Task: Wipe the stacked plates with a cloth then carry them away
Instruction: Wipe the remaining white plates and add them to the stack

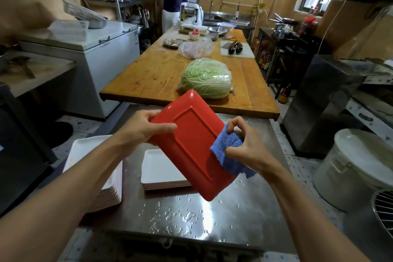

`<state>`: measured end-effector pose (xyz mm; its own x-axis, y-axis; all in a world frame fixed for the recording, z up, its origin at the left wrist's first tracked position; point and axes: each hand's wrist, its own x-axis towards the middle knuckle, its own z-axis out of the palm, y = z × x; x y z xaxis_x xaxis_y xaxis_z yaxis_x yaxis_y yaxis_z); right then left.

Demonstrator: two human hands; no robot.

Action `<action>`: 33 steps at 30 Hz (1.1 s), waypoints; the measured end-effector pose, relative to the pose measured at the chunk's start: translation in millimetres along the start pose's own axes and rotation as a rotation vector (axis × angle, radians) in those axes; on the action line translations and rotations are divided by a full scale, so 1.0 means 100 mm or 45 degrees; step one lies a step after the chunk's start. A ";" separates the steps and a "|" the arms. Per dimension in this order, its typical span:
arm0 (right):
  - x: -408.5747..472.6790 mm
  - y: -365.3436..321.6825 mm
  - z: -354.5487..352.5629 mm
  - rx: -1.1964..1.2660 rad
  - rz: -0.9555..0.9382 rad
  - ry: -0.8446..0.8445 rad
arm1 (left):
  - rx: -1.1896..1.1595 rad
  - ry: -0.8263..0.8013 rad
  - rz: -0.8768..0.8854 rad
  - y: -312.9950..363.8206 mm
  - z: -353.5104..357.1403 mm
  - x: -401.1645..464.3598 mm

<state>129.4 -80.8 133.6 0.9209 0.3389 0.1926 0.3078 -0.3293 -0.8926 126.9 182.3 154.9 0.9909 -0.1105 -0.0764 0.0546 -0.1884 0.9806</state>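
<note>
My left hand (142,128) grips the upper left edge of a red rectangular plate (192,144), held tilted above the steel table with its underside toward me. My right hand (244,144) holds a bunched blue cloth (226,150) against the plate's right edge. Below the plate a short stack of plates (161,171), white on top, rests on the table. A taller stack of the same plates (102,176) stands at the table's left edge, partly behind my left forearm.
The steel table (212,215) is wet with water drops. Beyond it stands a wooden table (153,72) with a cabbage (207,77), bowls and a cutting board. A white freezer (91,49) is at left, a white lidded bin (357,168) at right. A person (173,0) stands at the far end.
</note>
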 end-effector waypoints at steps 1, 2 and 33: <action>0.01 -0.01 -0.05 -0.030 0.007 -0.055 | 0.051 -0.093 -0.035 -0.02 -0.02 -0.01; 0.02 -0.02 -0.09 -0.060 0.020 -0.112 | 0.054 -0.180 -0.071 -0.03 -0.03 -0.02; -0.25 0.16 0.33 -0.378 -0.213 0.101 | -0.951 0.415 -0.388 -0.37 0.26 -0.16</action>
<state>103.9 -65.8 101.2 0.8638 0.3442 0.3678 0.5016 -0.5207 -0.6908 105.6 165.2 115.4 0.8997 0.1469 -0.4110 0.2762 0.5376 0.7967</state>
